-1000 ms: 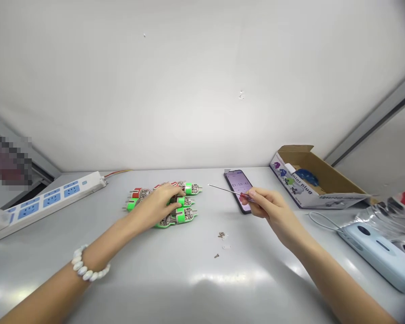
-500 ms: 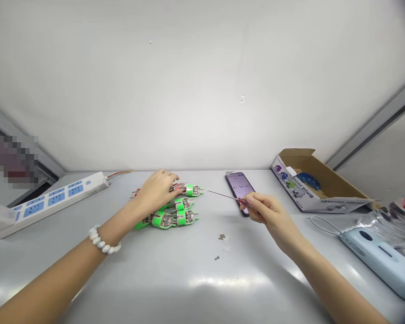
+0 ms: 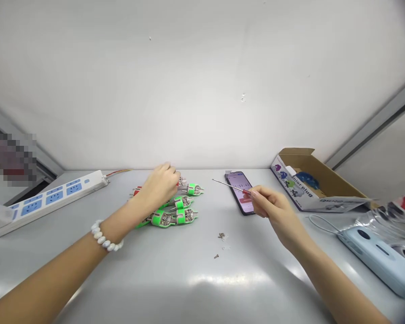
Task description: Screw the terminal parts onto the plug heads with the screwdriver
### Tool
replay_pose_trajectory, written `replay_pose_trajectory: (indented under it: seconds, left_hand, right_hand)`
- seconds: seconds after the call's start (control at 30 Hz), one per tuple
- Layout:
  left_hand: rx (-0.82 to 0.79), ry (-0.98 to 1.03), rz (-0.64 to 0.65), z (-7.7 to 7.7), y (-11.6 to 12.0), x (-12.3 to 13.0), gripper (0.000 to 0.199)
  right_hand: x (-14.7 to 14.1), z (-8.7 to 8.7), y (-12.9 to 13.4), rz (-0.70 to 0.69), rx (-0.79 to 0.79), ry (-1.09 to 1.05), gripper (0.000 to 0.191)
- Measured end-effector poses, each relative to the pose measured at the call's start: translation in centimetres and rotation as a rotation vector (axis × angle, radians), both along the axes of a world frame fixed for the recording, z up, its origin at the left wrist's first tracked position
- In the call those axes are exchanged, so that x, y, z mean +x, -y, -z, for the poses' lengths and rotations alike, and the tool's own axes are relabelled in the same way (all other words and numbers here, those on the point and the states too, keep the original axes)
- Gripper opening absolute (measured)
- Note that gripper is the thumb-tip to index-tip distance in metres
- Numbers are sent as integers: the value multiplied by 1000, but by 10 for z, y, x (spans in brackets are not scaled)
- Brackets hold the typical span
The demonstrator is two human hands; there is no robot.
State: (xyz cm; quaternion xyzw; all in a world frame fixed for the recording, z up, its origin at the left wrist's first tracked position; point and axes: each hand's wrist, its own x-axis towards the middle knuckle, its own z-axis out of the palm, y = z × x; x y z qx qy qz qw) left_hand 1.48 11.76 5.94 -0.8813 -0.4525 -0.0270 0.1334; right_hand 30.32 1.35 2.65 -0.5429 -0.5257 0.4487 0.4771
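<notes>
My left hand (image 3: 161, 182) is curled over the back of a group of opened plugs, its fingers closed around a red plug (image 3: 181, 181) whose end shows past the fingertips. The hand hides most of that plug. Several green plugs (image 3: 185, 216) with their inner metal parts exposed lie in front of and beside this hand. My right hand (image 3: 268, 202) holds a screwdriver (image 3: 230, 185) by its red handle, the thin shaft pointing left in the air. A few small screws (image 3: 222, 235) and a small clear strip (image 3: 226, 248) lie on the table between my hands.
A phone (image 3: 248, 208) showing a timer lies behind my right hand. An open cardboard box (image 3: 293, 193) stands at the back right, with a light blue device (image 3: 378, 256) in front. A white power strip (image 3: 54, 202) lies at the left. The wall closes off the back.
My left hand has shifted slightly back and its fingers have closed around a red plug. My right hand has moved a little to the right and up with the screwdriver.
</notes>
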Motion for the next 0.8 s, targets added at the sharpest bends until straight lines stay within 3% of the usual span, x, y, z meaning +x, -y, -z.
replay_pose_trajectory:
  seconds: [0.17, 0.27, 0.4, 0.5, 0.57, 0.67, 0.8]
  left_hand:
    - [61, 9, -9, -11, 11, -7, 20]
    - [57, 121, 3, -13, 27, -14, 23]
    - [-152, 398, 73, -5, 64, -14, 27]
    - [-319, 505, 134, 9, 89, -9, 26]
    - [-399, 510, 167, 19, 100, -5, 26]
    - [-473, 511, 187, 33, 107, -1, 27]
    - [-527, 512, 204, 42, 110, 1, 27]
  right_hand:
    - [0, -1, 0, 48, 37, 15, 36]
    - [0, -2, 0, 64, 79, 4, 27]
    - [-4, -1, 1, 40, 202, 6, 24]
    - [-9, 1, 5, -40, 210, 6, 21]
    - [-12, 2, 8, -80, 190, 136, 18]
    - [-16, 4, 11, -180, 134, 507, 15]
    - [-23, 8, 13, -344, -3, 875, 20]
